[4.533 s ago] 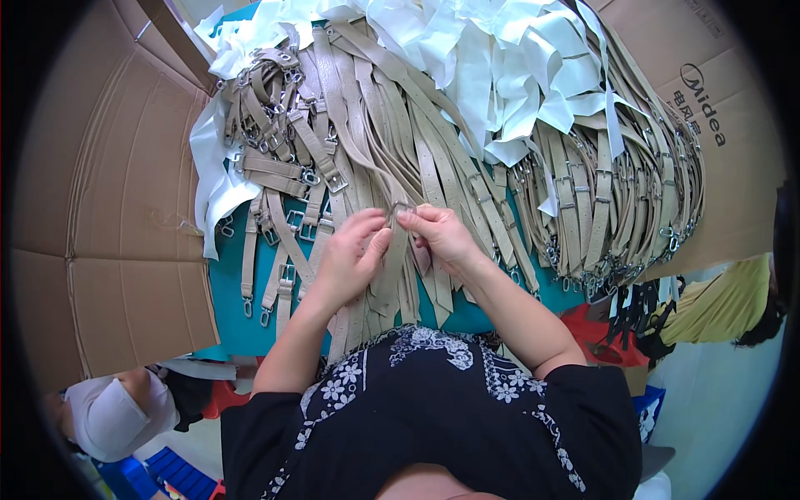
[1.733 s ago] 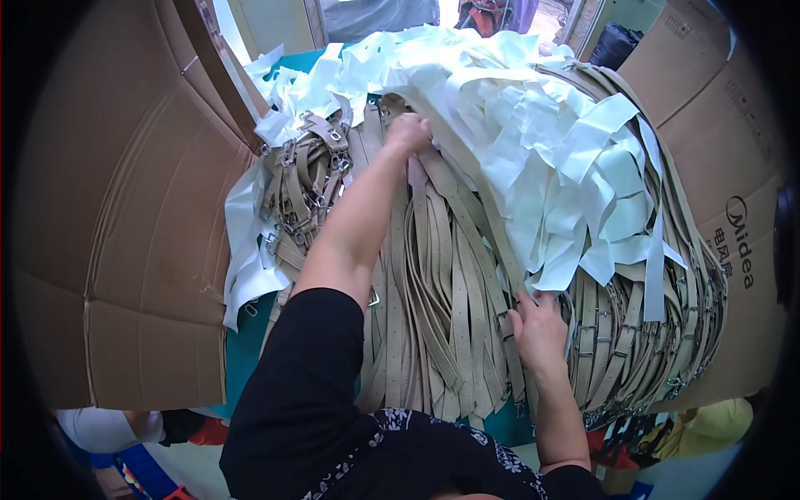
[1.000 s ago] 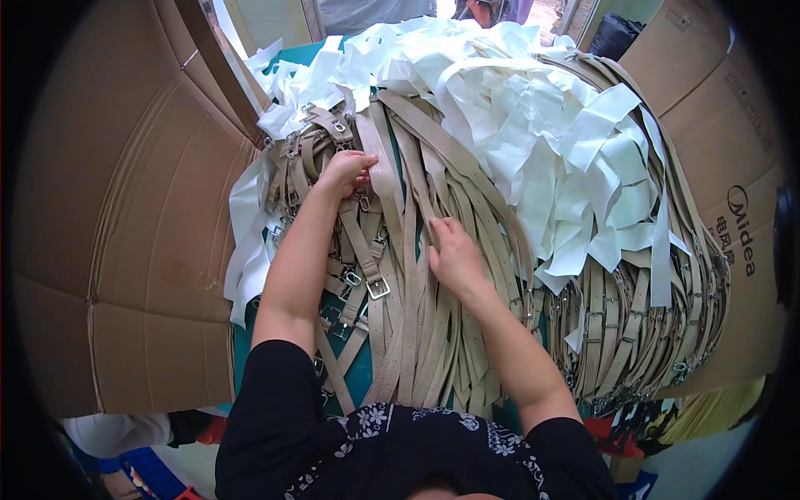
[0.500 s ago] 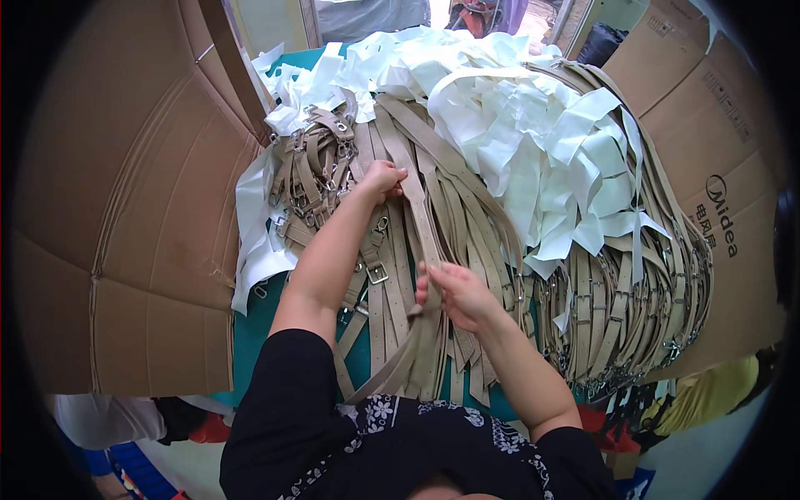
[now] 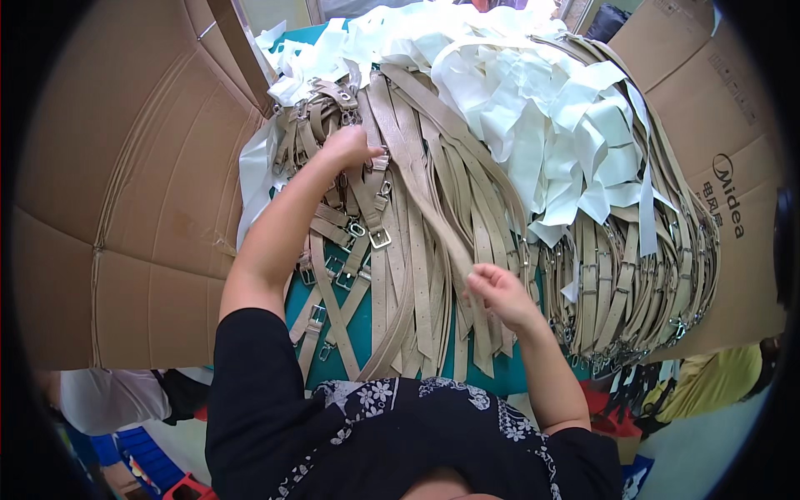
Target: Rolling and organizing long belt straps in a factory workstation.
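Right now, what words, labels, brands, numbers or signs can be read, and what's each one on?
Right-hand cardboard: large dark lettering beside a rounded mark; readable, but I won't copy it out.
Same cardboard, higher: faint printed marks, too small to read.
Tan straps, white sheets, left-hand cardboard: none I can make out.

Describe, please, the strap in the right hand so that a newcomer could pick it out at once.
Find the teal table between the cardboard walls, then the fan of long beige straps at its middle. Toward the fan's lower right is the right hand. The strap is the one pinched there, slanting across others that lie beneath it.
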The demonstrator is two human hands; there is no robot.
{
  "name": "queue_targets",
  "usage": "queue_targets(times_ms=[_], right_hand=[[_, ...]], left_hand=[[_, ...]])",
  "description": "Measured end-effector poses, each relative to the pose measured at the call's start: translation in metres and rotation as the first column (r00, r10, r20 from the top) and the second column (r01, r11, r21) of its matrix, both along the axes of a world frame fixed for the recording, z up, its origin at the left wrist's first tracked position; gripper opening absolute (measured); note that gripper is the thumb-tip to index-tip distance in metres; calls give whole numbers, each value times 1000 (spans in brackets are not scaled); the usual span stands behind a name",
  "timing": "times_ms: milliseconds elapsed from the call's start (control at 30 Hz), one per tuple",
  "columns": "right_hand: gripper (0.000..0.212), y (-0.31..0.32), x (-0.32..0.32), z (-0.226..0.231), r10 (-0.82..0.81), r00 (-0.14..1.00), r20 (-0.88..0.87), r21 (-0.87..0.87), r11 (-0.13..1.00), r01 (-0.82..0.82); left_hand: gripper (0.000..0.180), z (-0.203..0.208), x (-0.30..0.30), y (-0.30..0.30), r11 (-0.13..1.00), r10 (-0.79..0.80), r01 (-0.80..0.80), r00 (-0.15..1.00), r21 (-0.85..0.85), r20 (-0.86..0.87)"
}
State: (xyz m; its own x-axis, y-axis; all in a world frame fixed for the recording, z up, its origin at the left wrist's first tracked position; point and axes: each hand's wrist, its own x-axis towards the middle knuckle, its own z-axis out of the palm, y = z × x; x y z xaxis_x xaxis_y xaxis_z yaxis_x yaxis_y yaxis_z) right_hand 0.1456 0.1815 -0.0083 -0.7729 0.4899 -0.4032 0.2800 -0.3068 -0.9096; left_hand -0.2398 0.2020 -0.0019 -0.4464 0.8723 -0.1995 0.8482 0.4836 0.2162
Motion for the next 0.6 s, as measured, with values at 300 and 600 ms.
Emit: queue_targets(times_ms=[300, 600], right_hand=[[29, -45, 33, 0, 221, 821, 527, 562, 634, -531], [12, -22, 13, 14, -254, 903, -348, -633, 774, -26]], left_hand=[[36, 8, 47, -9, 998, 59, -60, 995, -10, -84], [18, 91, 83, -101, 742, -598, -453, -116, 493, 793]])
